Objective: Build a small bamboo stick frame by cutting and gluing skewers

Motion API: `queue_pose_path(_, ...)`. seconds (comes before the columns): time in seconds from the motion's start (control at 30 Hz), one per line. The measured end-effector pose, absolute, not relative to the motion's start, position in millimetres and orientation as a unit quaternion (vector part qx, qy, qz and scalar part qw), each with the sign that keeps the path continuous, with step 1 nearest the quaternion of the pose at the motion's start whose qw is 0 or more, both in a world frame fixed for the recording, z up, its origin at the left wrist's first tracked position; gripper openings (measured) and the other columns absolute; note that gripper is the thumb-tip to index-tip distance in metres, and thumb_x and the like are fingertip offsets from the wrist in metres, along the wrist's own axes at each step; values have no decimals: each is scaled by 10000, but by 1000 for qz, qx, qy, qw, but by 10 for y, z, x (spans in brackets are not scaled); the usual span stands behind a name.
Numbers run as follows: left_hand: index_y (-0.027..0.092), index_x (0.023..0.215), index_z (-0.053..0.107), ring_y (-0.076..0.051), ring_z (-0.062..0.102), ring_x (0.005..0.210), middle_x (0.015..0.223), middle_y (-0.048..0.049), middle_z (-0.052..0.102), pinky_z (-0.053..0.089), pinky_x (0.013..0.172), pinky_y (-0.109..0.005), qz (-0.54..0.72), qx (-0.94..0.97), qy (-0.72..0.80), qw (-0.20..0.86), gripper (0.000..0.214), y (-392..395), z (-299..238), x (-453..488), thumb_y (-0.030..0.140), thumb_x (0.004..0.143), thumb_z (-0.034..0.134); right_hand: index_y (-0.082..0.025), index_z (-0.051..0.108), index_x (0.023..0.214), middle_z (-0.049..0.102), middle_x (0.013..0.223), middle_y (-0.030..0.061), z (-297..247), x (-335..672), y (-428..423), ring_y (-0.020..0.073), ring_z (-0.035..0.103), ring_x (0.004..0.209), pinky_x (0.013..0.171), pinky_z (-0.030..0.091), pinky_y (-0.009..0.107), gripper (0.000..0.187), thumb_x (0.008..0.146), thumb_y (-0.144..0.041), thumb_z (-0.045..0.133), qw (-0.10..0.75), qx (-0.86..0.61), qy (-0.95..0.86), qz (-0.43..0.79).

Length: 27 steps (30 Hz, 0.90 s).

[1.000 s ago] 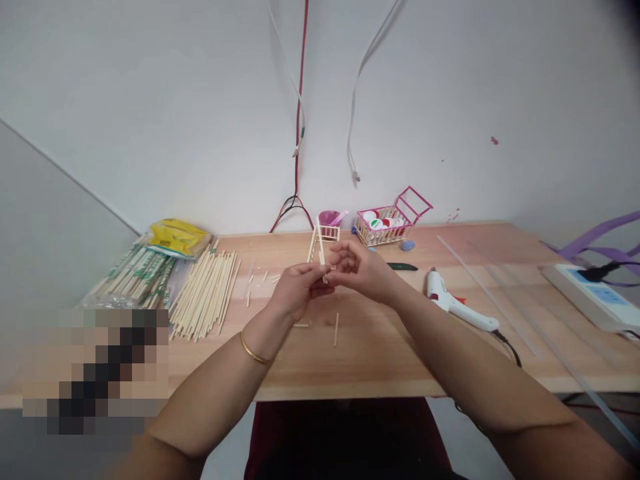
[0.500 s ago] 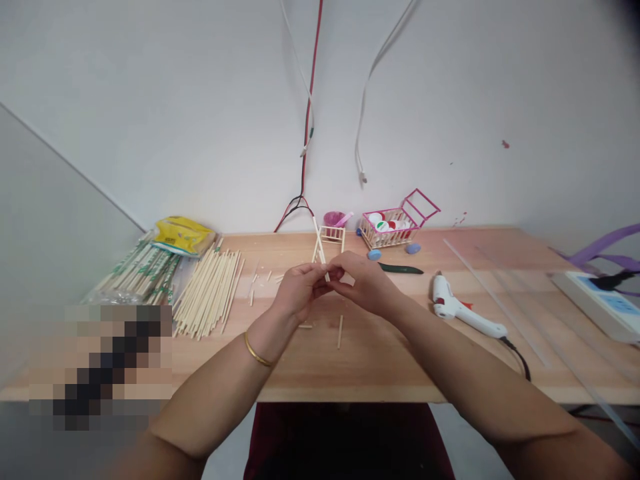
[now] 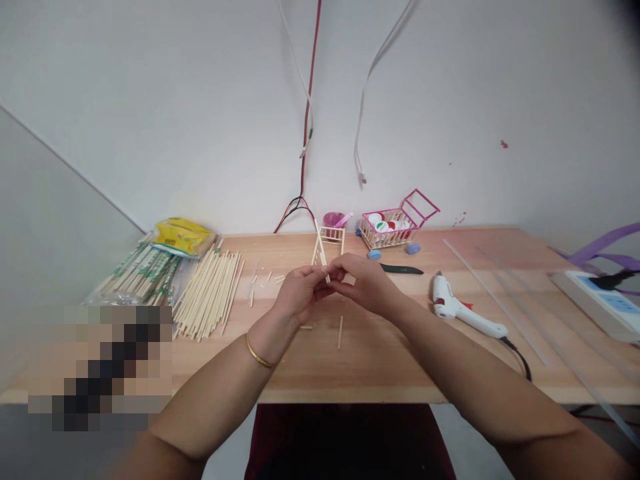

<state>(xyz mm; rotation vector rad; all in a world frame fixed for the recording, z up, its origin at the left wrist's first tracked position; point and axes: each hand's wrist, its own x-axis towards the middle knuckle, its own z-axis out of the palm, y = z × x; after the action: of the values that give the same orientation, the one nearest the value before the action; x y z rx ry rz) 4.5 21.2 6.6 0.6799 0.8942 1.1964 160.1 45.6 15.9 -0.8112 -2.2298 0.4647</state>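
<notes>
Over the middle of the table, my left hand and my right hand meet with fingertips pinched together. Between them they grip a thin pale wooden stick, which points up and away. A shorter piece seems to lie along its lower end, partly covered by the fingers. Just behind my hands stands a small frame of wooden sticks, its lower part hidden by them. One short stick lies on the table in front of my hands, with several small cut pieces to the left.
Left are loose wooden sticks, bundled sticks and a yellow packet. At the back stand a purple bowl and a stick basket holding caps. Right are a dark green knife-like object, glue gun and power strip.
My hands stay almost in the same place, still pinching the stick. The right fingers shift very slightly at its lower end.
</notes>
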Motion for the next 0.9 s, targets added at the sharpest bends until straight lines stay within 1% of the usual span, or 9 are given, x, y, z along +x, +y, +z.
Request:
queue_pose_path(0.23,92,667,670,-144,625,674,718,-76,683,518,687,-298,540,308,396,676,310,209,45,57,331,554,832,-175,568,850,616,780,36,165,1584,453,162,581,714,667,452,286,93,784,-126,611,357,-300,-868,171)
queue_pose_path(0.37,101,685,694,-141,627,687,728,-68,686,514,698,-289,543,346,405,649,303,211,28,57,364,592,813,-176,580,861,616,794,36,198,1616,451,158,577,725,677,456,286,94,787,-142,627,352,-291,-869,189)
queue_pose_path(0.43,109,704,711,-132,623,678,716,-54,685,511,695,-275,546,384,414,619,286,220,19,49,372,626,792,-183,589,863,620,804,29,229,1644,453,150,575,730,675,458,274,141,764,-203,688,344,-277,-868,226)
queue_pose_path(0.5,115,701,714,-121,617,654,685,-35,673,516,698,-271,551,405,420,597,266,228,16,40,363,636,786,-187,597,831,624,778,18,253,1669,461,139,569,697,638,454,259,178,747,-282,722,348,-287,-851,271)
queue_pose_path(0.57,118,705,714,-128,630,661,686,-32,672,529,715,-289,548,404,418,601,261,225,19,38,355,630,791,-187,600,805,633,740,13,265,1684,475,131,569,651,602,452,255,177,778,-339,686,366,-325,-810,321)
queue_pose_path(0.67,113,753,719,-176,671,723,775,-70,696,542,696,-315,514,407,413,632,287,193,34,59,357,622,798,-183,608,857,654,748,13,265,1697,500,133,596,647,614,472,266,198,804,-371,638,390,-374,-738,404)
queue_pose_path(0.73,110,789,724,-192,682,730,795,-88,700,540,665,-311,488,418,416,644,305,162,43,84,357,626,797,-176,618,852,652,734,7,261,1709,512,135,606,667,642,476,271,224,793,-390,641,369,-377,-715,459)
queue_pose_path(0.8,109,804,725,-185,681,718,770,-88,696,537,657,-303,476,428,418,644,304,136,45,104,354,636,791,-167,626,777,639,691,0,258,1726,519,133,597,664,640,464,264,257,777,-422,652,338,-369,-708,499)
queue_pose_path(0.9,114,802,723,-172,677,697,762,-83,694,533,647,-292,467,439,426,639,285,124,33,112,351,653,777,-160,620,708,635,666,1,262,1751,518,127,571,639,598,433,248,313,745,-466,673,323,-369,-708,508)
